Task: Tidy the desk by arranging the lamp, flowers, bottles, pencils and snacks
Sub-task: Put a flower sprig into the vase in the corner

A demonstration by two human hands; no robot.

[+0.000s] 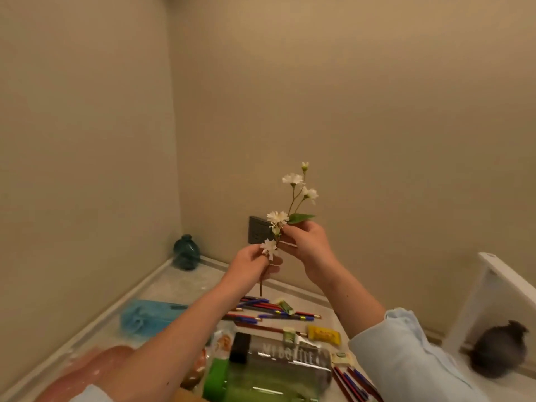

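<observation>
While raised above the table, slim spray of small white flowers with one green leaf on a thin brown stem, upright, well clear of the clutter, in front of the beige wall and a dark wall socket. Left hand pinching the lower stem, fingers closed round it just under the lowest bloom; stem end protruding below the fist. Right hand higher up, fingers gripping the stem beside the leaf and a mid-level blossom.

Step in hand, as judged: straightening or gathering the spray before setting it in a vessel. Best done with a light grip on bare stem only, petals untouched, the lower hand steadying and the upper one guiding; stem likely thin and flexible, blooms easily crushed.

Probable destination: dark teal ribbed glass vase, standing in the far corner, well apart from the hands.

Below the forearms, scattered red and blue pencils, small yellow snack packet, clear green-capped bottle lying on its side, blue pouch. White folding lamp at right, edge of view; details blurred.
</observation>
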